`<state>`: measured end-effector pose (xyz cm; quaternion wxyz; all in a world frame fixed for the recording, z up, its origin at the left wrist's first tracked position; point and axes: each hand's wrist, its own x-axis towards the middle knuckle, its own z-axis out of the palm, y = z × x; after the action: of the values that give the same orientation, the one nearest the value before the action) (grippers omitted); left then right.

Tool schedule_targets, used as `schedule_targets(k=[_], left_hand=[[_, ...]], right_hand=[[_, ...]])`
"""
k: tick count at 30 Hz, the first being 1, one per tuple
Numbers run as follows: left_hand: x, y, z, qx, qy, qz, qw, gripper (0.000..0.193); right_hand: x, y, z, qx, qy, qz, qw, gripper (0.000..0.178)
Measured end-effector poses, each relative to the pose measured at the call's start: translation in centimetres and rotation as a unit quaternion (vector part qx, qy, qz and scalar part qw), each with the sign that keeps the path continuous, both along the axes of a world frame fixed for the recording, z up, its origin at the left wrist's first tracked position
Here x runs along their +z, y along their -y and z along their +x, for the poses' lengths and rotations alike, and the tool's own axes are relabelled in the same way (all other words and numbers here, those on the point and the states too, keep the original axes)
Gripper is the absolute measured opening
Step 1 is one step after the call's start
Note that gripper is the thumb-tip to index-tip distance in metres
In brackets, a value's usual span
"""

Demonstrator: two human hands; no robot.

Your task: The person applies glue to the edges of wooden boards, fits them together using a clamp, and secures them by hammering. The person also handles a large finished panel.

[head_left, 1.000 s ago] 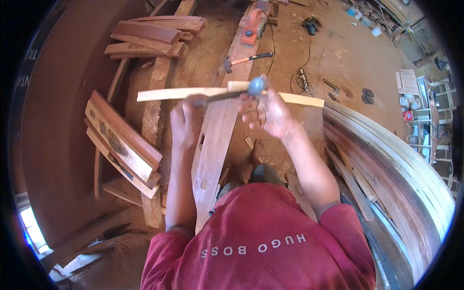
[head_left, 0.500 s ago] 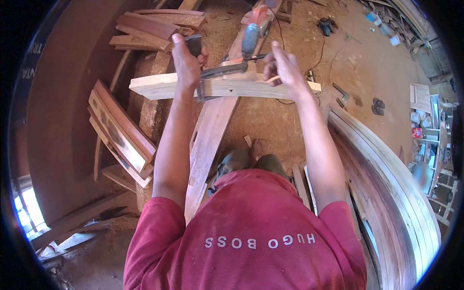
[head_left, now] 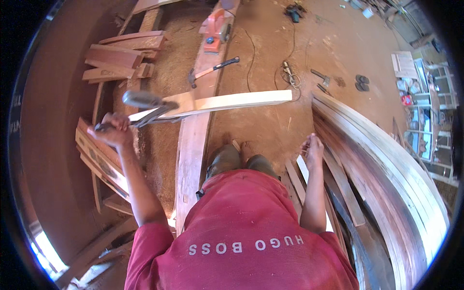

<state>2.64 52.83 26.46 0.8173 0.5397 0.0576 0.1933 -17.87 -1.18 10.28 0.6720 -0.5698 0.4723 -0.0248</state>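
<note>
Left hand grips clamp; right hand free.
Left fingers are wrapped around the clamp handle; the clamp appears to bite the pale board lying across the plank. Right fingers hang loosely curled beside the curved boards.

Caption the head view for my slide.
Left hand grips a clamp on a pale board; right hand hangs free.

Bare reddish dirt floor, sawdust-strewn. Stacked short boards at eleven o'clock. Curved planks piled at three o'clock. Daylight enters low at seven o'clock. White shelving at two o'clock.
</note>
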Motion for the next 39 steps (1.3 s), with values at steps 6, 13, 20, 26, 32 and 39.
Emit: schedule_targets(k=[6,13,20,26,32,39], left_hand=[[-1.2,-3.8,-0.3,-0.023,0.019,0.007,1.0,0.081],[-0.5,-3.3,0.6,-0.027,0.004,0.041,0.999,0.074],[-0.8,-4.3,1.4,0.24,-0.161,0.039,0.957,0.095],[-1.9,-8.1,0.9,0.008,-0.064,0.047,0.997,0.082],[-1.8,-7.1,1.2,0.091,-0.087,0.05,0.991,0.067],[-2.6,-7.6,1.0,0.142,-0.096,0.058,0.984,0.078]], right_hand=[[-2.1,-1.8,0.6,-0.043,-0.014,0.065,0.997,0.03],[-2.9,-2.2,3.1,-0.061,0.032,0.077,0.995,0.027],[-6.3,-2.4,0.1,-0.11,0.015,0.104,0.988,0.028],[-10.3,-3.1,-3.9,-0.186,-0.023,0.181,0.966,0.028],[-15.8,-5.3,-9.5,-0.219,-0.062,0.216,0.949,0.022],[-19.2,-5.4,-15.0,-0.185,-0.14,0.169,0.958,0.032]])
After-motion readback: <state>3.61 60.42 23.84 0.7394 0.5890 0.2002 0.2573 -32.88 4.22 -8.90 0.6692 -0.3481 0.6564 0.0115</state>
